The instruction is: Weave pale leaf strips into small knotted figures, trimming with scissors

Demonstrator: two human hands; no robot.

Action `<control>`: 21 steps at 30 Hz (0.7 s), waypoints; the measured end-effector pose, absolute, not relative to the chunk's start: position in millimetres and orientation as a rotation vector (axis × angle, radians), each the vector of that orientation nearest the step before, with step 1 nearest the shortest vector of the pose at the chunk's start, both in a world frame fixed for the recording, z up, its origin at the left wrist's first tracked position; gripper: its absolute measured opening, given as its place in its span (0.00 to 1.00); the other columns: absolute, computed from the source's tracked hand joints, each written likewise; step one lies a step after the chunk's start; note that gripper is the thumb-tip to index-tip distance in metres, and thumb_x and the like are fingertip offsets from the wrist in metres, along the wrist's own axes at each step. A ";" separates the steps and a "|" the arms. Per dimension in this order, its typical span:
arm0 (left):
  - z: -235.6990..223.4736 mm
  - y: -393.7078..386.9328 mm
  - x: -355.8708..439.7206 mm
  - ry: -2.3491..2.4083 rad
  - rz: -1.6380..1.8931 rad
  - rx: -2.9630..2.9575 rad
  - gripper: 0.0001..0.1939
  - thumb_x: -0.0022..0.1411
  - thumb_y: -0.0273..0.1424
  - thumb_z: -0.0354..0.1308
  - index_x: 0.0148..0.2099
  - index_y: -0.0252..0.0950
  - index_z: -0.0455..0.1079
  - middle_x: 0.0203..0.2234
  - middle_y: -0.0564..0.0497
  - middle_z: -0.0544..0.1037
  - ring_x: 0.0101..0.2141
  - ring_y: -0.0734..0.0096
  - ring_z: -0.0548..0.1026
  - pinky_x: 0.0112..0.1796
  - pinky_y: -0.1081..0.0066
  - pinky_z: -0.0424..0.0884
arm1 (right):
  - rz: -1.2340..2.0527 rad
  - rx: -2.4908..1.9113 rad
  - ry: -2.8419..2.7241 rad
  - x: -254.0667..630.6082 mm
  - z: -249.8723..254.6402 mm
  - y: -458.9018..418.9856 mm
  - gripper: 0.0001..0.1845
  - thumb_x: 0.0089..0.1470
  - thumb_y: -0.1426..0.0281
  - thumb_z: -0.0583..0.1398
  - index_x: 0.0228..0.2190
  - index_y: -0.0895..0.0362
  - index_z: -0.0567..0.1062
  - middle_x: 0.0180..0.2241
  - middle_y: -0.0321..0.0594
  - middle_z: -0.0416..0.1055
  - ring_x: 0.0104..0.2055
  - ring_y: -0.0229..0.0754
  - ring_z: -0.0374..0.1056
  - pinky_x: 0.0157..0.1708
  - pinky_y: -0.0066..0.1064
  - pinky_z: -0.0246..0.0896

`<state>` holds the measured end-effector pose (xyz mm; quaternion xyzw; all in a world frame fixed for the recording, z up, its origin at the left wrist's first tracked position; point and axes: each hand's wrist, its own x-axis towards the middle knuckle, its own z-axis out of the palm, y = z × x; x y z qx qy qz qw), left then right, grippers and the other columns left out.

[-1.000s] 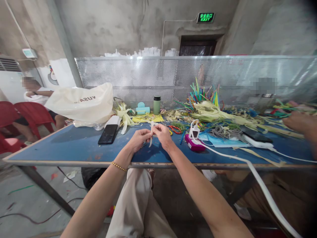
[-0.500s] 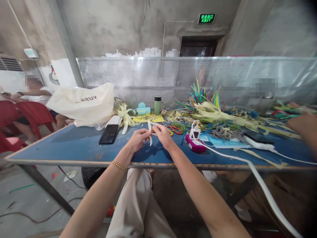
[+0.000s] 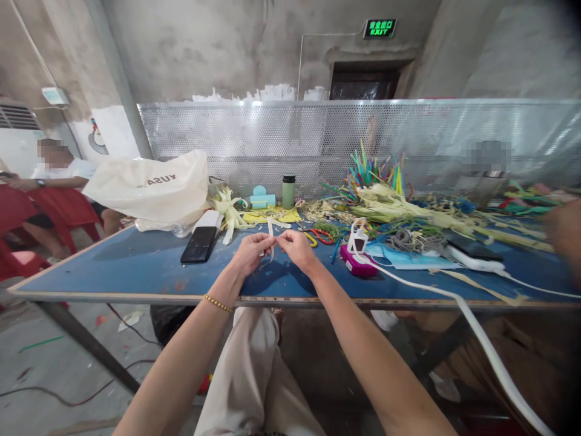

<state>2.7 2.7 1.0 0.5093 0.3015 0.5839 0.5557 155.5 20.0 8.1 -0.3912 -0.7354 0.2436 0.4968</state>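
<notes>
Both of my hands meet over the blue table [image 3: 136,266], just past its near edge. My left hand [image 3: 250,251] and my right hand [image 3: 295,248] are closed, each pinching the same pale leaf strip [image 3: 271,231], whose upper end sticks up between the fingertips. A gold bead bracelet sits on my left wrist. A heap of pale leaves [image 3: 394,209] with coloured sticks lies behind and to the right of my hands.
A black phone [image 3: 198,244] lies left of my hands, a cream bag [image 3: 149,191] behind it. A green flask [image 3: 287,192], a magenta device [image 3: 356,265] with a white cable and a perforated metal screen [image 3: 318,142] stand beyond. People sit at far left and right.
The strip's hanging lower end has been drawn up between my fingers, so less of it shows. My hands stay together at the same spot.
</notes>
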 end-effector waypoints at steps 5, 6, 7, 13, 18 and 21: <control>0.7 2.5 1.5 0.757 1.373 1.222 0.18 0.40 0.37 0.73 0.25 0.30 0.72 0.18 0.52 0.70 0.19 0.81 0.62 0.21 0.76 0.54 | 0.456 -0.960 -1.830 156.1 8.3 19.5 0.13 0.52 0.63 0.58 0.20 0.56 0.69 0.20 0.35 0.68 0.25 0.38 0.61 0.28 0.29 0.53; 0.9 2.5 1.2 0.761 1.369 1.228 0.17 0.40 0.38 0.72 0.24 0.30 0.71 0.18 0.52 0.70 0.19 0.82 0.62 0.21 0.76 0.54 | 0.415 -0.965 -1.842 156.0 8.5 19.3 0.12 0.53 0.64 0.58 0.21 0.56 0.69 0.21 0.36 0.69 0.26 0.39 0.62 0.29 0.30 0.53; 1.1 2.5 0.9 0.763 1.367 1.232 0.17 0.41 0.38 0.72 0.24 0.30 0.71 0.18 0.52 0.69 0.19 0.82 0.62 0.21 0.76 0.54 | 0.376 -0.968 -1.850 155.8 8.7 19.2 0.12 0.53 0.65 0.58 0.22 0.56 0.69 0.22 0.37 0.70 0.27 0.39 0.63 0.30 0.30 0.53; 2.6 2.3 -0.6 0.739 1.345 1.214 0.16 0.41 0.36 0.72 0.23 0.30 0.71 0.17 0.53 0.69 0.18 0.82 0.62 0.22 0.76 0.56 | 0.258 -0.981 -1.864 154.4 8.8 20.4 0.09 0.54 0.68 0.58 0.23 0.55 0.70 0.25 0.38 0.71 0.29 0.41 0.64 0.33 0.30 0.55; 3.6 2.6 -1.5 0.703 1.345 1.191 0.14 0.41 0.32 0.72 0.23 0.29 0.72 0.17 0.52 0.69 0.19 0.80 0.64 0.24 0.75 0.60 | 0.208 -0.971 -1.868 154.8 8.7 21.1 0.08 0.54 0.68 0.58 0.23 0.55 0.70 0.25 0.39 0.72 0.30 0.41 0.64 0.34 0.31 0.55; 3.5 2.9 -1.8 0.682 1.341 1.189 0.13 0.41 0.31 0.71 0.23 0.29 0.72 0.18 0.52 0.70 0.19 0.80 0.65 0.25 0.75 0.61 | 0.197 -0.973 -1.874 155.5 9.0 20.9 0.09 0.55 0.68 0.58 0.24 0.55 0.70 0.26 0.39 0.72 0.30 0.41 0.65 0.35 0.31 0.55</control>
